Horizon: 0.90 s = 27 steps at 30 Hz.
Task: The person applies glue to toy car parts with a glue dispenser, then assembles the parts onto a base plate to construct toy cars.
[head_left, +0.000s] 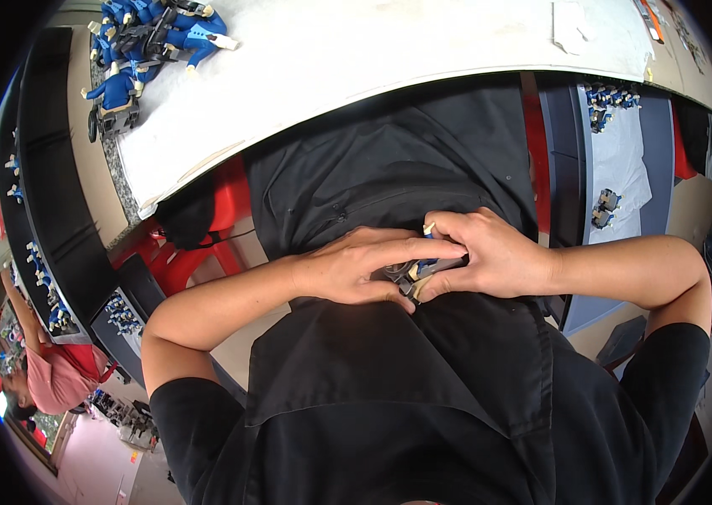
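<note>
A wide, curved white worktable (389,59) with a smooth matte top and a pale edge strip arcs across the upper part of the view, its straight edge bent by the lens. Below it, the person's black woven garment (389,396) fills the middle and lower frame, soft and creased, with a collar fold and a stitched seam. A glossy red plastic chair (192,252) shows to the left of the lap. On the table's upper left corner lies a heap of small blue plastic toy figures (150,42) with cream and dark grey parts, tumbled together. Near the table's far right a flat white packet (573,25) lies beside a thin orange strip. More small blue figures (612,97) stand in rows on a grey shelf with a white sheet at right. Over the lap, close against the body, both hands meet around one small toy figure (416,271) of dark grey, cream and blue hard plastic. The left hand (356,268) curls over it from the left, fingers stretched across its top. The right hand (490,252) wraps it from the right, fingers bent tightly and thumb pressed beneath.
</note>
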Tool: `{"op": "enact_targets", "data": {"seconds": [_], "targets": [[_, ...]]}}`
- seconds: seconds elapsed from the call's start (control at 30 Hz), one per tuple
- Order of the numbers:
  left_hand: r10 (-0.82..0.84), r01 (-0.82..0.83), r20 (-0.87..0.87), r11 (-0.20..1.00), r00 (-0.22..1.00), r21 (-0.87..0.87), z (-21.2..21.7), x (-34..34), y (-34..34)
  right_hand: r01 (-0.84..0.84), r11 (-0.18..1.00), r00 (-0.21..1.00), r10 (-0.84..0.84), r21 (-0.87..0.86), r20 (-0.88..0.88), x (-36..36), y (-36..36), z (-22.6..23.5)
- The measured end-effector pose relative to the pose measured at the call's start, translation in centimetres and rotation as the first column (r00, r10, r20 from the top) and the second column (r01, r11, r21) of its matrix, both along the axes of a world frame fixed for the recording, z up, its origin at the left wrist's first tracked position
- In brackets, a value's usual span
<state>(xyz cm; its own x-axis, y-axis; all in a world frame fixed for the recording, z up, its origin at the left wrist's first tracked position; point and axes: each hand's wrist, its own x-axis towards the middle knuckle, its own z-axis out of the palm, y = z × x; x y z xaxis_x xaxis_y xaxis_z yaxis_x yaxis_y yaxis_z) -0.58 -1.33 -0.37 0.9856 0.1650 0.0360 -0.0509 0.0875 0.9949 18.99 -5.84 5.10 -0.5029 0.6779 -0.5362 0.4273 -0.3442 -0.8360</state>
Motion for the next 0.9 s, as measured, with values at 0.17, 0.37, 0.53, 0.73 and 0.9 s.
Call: {"op": "enact_targets", "data": {"seconds": [0.17,0.37,0.53,0.73,0.9], "targets": [[-0.012,0.01,-0.043,0.999,0.999,-0.041,0.3,0.0,0.1,-0.004,1.0,1.0,0.004,-0.001,-0.007,0.0,-0.1,-0.6],[-0.031,0.031,-0.027,0.999,0.999,-0.005,-0.1,-0.1,0.1,0.036,0.993,0.995,-0.046,-0.112,-0.093,-0.1,-0.1,-1.2],[-0.152,0.148,-0.083,0.987,0.985,-0.063,0.7,0.3,1.3,0.008,0.948,0.993,-0.045,-0.317,-0.11,-0.1,0.8,-0.5],[-0.167,0.168,-0.109,0.986,0.98,0.005,1.1,0.6,1.6,0.038,0.938,0.99,-0.083,-0.346,-0.117,0.2,0.8,-0.4],[-0.153,0.152,-0.091,0.988,0.984,-0.017,0.4,0.1,1.1,-0.012,0.998,0.997,0.016,0.062,-0.073,-0.3,0.1,-1.7]]}}
